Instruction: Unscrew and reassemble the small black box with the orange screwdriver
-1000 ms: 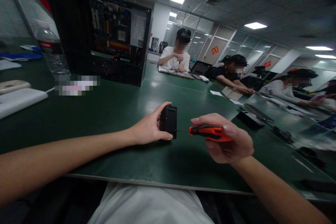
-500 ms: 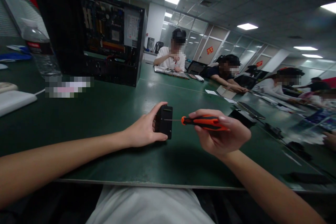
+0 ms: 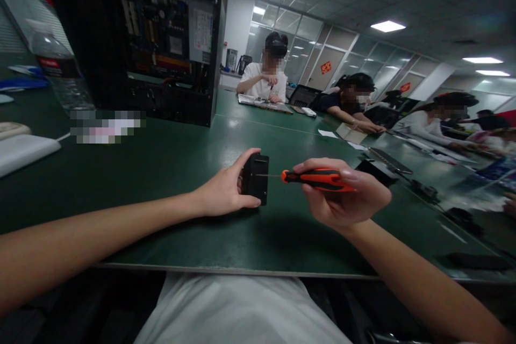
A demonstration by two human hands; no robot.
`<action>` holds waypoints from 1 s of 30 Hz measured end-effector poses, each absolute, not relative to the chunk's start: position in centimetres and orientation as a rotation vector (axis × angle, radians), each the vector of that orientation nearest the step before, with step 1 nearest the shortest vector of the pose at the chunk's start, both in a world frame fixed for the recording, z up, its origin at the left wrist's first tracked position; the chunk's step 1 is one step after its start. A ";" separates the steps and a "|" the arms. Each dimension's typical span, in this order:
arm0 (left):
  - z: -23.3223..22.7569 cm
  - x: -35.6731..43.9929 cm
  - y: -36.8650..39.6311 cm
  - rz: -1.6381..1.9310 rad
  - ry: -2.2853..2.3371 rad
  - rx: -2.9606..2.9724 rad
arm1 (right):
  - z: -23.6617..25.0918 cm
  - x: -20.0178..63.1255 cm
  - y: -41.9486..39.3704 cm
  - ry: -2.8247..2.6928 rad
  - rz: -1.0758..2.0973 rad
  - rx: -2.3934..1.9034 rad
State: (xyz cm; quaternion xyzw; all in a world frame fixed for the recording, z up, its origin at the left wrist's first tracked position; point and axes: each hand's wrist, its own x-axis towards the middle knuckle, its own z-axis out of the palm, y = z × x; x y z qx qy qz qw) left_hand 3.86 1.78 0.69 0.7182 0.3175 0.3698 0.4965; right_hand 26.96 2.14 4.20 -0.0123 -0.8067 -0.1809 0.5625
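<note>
My left hand (image 3: 226, 188) grips a small black box-shaped part (image 3: 260, 180) by its upper and lower edges, fingers partly hidden behind it. The part stands on edge just above the green table (image 3: 181, 250), its flat face turned right, with small screw holes or screws on it. My right hand (image 3: 346, 193) is closed around the handle of an orange-and-black screwdriver (image 3: 318, 178). Its thin shaft points left, and the tip meets the face of the black part near its middle left.
An open black computer case (image 3: 215, 64) stands at the back left, beside a plastic water bottle (image 3: 60, 72) and a white device (image 3: 26, 153). Dark parts (image 3: 387, 161) lie to the right. Several people sit farther off, one in a white shirt (image 3: 258, 78) across the table.
The view has shifted slightly, so both hands, the black part and the screwdriver appear a little higher and farther right. Both grips are the same, with the tip still at the part.
</note>
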 end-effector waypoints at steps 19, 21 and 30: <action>0.5 3.6 2.2 0.883 0.814 1.791 | 4.9 25.9 1.6 -1.959 -0.364 0.016; 0.4 3.6 2.3 0.885 0.807 1.789 | 4.9 25.8 1.7 -1.964 -0.365 0.013; 0.3 3.6 2.2 0.895 0.788 1.816 | 5.3 25.1 1.4 -1.877 -0.491 -0.050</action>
